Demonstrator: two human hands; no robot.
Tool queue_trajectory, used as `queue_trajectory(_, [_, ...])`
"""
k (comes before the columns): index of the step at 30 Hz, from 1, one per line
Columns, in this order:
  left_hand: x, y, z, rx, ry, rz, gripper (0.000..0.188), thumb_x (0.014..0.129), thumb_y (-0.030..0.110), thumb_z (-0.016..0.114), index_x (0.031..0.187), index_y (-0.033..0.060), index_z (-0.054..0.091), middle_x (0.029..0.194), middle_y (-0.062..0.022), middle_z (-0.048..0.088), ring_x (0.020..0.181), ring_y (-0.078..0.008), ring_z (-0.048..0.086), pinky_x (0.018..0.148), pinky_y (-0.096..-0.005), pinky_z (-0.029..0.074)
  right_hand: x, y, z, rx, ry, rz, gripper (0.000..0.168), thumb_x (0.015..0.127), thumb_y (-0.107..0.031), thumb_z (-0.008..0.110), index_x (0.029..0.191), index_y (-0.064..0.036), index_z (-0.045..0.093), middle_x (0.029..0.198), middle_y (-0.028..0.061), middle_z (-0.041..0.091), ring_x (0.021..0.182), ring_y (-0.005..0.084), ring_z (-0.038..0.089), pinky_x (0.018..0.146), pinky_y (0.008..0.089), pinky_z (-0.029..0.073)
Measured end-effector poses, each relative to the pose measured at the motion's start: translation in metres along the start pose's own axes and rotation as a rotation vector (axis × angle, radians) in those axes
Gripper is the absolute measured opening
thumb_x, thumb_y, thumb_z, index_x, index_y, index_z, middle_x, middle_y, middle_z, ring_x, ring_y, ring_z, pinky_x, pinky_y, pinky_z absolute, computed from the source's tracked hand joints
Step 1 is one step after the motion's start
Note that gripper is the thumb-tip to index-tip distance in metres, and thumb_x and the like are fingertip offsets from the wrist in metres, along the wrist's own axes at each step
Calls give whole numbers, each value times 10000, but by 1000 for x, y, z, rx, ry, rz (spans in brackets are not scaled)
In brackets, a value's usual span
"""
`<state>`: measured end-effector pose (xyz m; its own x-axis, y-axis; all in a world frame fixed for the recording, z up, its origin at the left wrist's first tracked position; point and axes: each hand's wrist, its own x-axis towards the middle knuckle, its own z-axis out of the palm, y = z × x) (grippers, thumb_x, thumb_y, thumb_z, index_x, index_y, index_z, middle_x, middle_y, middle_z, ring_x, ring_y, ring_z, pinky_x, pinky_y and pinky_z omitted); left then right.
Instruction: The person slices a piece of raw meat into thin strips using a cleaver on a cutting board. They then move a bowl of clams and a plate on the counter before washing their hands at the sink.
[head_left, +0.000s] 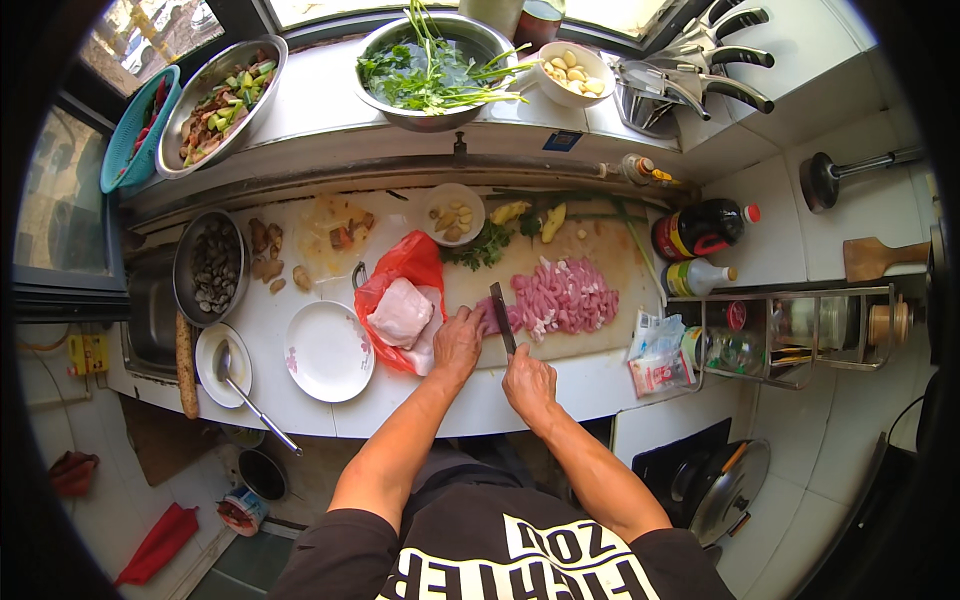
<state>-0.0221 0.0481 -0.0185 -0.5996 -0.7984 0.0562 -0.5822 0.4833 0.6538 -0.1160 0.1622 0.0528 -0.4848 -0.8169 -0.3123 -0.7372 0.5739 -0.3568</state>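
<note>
My right hand (530, 384) grips the handle of a kitchen knife (502, 319), whose blade stands at the left edge of a pile of sliced raw meat (566, 296) on the cutting board (600, 251). My left hand (457, 339) presses its fingertips on a small piece of raw meat (489, 316), just left of the blade. Beside that hand, a pale block of raw meat (401, 313) lies in an opened red plastic bag (409, 262). Ginger pieces (553, 223) and green herbs (487, 246) lie at the back of the board.
Left are a white plate (328, 351), a spoon (259, 412) across a small dish (214, 382), and a bowl of shellfish (214, 270). A sauce bottle (701, 231) and a wire rack (795, 296) stand right. Behind are a herb basin (375, 97), a garlic bowl (544, 94) and a knife block (645, 112).
</note>
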Motion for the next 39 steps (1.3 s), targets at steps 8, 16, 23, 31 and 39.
queue_trajectory(8, [8, -13, -1, 83, -81, 157, 234, 851, 140, 618, 1080, 91, 636, 907, -84, 607, 788, -285, 607, 681, -418, 510, 17, 8, -3, 5, -62, 20, 249, 949, -200, 519, 917, 45, 485, 664, 269, 626, 655, 461, 634, 622, 559, 489])
queue_trajectory(16, [11, -15, -1, 155, -129, 219, 222, 854, 136, 600, 1063, 75, 645, 980, -74, 635, 845, -280, 598, 734, -415, 507, 55, 4, 7, 39, 46, -25, 253, 943, -207, 543, 875, 35, 522, 679, 276, 631, 667, 455, 643, 626, 547, 500])
queue_trajectory(23, [11, -10, -5, 180, -109, 130, 220, 858, 162, 615, 1065, 102, 662, 920, -73, 634, 834, -287, 597, 721, -417, 501, 2, 21, 10, -7, -34, 19, 222, 935, -191, 540, 894, 26, 518, 660, 252, 638, 646, 452, 645, 622, 554, 489])
queue_trajectory(31, [3, -5, 0, 38, 70, 55, 246, 797, 165, 711, 1035, 104, 693, 906, -73, 638, 845, -279, 591, 740, -393, 494, -3, 4, -17, -12, 39, 47, 230, 940, -209, 547, 881, 6, 492, 632, 240, 628, 625, 438, 638, 602, 539, 489])
queue_trajectory(39, [5, -8, 1, 27, 22, 83, 248, 797, 150, 706, 1037, 89, 687, 913, -74, 635, 853, -289, 585, 760, -393, 490, -8, 10, -10, -36, -32, 9, 206, 933, -181, 548, 869, 8, 497, 632, 246, 623, 636, 443, 637, 615, 542, 492])
